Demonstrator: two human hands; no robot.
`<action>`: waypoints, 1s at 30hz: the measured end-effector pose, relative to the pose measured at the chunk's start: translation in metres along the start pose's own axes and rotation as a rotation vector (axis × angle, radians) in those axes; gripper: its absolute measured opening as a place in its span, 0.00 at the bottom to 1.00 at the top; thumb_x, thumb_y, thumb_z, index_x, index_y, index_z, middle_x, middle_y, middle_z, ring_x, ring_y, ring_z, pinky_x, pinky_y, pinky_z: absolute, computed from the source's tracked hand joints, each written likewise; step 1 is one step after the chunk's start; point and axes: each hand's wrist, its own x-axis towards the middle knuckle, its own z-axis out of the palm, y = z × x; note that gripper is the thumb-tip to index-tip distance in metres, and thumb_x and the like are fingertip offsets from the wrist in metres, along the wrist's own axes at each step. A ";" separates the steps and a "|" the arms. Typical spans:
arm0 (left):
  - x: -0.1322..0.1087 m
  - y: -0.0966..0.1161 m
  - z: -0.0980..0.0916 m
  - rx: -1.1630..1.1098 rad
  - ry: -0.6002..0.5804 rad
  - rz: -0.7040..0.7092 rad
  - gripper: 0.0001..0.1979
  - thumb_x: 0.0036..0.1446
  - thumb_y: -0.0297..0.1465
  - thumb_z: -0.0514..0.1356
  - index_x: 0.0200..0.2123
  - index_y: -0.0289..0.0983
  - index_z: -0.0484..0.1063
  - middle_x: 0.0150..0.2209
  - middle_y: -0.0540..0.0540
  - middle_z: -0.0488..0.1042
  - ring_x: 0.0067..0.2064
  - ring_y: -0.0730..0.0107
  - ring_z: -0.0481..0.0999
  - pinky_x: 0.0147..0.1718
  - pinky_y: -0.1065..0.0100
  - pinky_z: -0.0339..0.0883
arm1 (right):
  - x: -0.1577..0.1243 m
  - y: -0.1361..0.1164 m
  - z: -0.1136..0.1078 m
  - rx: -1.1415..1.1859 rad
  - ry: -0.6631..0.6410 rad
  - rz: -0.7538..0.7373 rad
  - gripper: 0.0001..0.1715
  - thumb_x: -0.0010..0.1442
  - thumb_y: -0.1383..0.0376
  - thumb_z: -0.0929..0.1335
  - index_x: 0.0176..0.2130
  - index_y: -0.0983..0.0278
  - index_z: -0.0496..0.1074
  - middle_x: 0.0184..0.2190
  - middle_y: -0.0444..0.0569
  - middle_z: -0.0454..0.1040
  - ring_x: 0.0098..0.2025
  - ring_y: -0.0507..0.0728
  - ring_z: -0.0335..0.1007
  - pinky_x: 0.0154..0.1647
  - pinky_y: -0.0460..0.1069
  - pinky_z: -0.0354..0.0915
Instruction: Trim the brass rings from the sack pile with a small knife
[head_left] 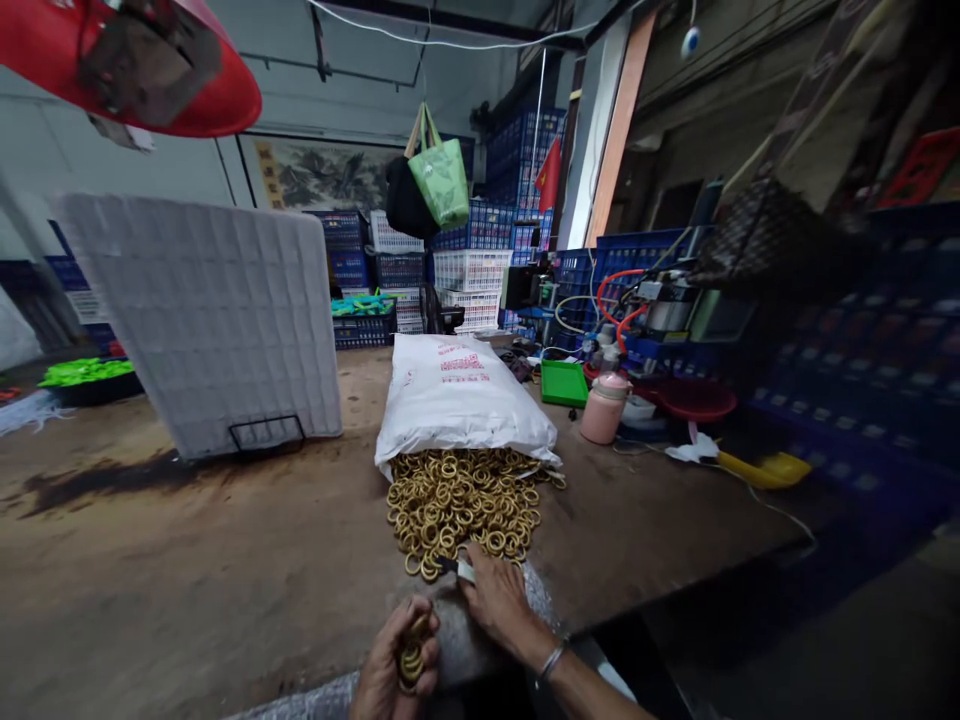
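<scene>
A heap of brass-coloured rings [457,505] spills from the open end of a white sack [461,395] lying on the brown table [225,560]. At the table's near edge my left hand [399,655] is curled round several of the rings, which show between its fingers and palm. My right hand [499,597], with a metal bracelet at the wrist, reaches to the front edge of the heap. Its fingers are bent around a small item with a pale part and a dark tip, too small to name.
A white padded panel [217,320] stands at the left, below a red lamp shade [217,90]. On the right are a pink bottle [604,408], a green tray [564,382], a yellow scoop [765,470] and a red dish [694,398].
</scene>
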 end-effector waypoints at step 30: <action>0.026 -0.011 0.030 0.699 0.159 0.386 0.18 0.41 0.47 0.61 0.21 0.37 0.67 0.14 0.54 0.62 0.15 0.78 0.58 0.14 0.76 0.52 | 0.001 -0.007 -0.030 0.710 -0.141 -0.046 0.10 0.56 0.61 0.59 0.26 0.62 0.61 0.22 0.41 0.64 0.26 0.50 0.59 0.28 0.43 0.53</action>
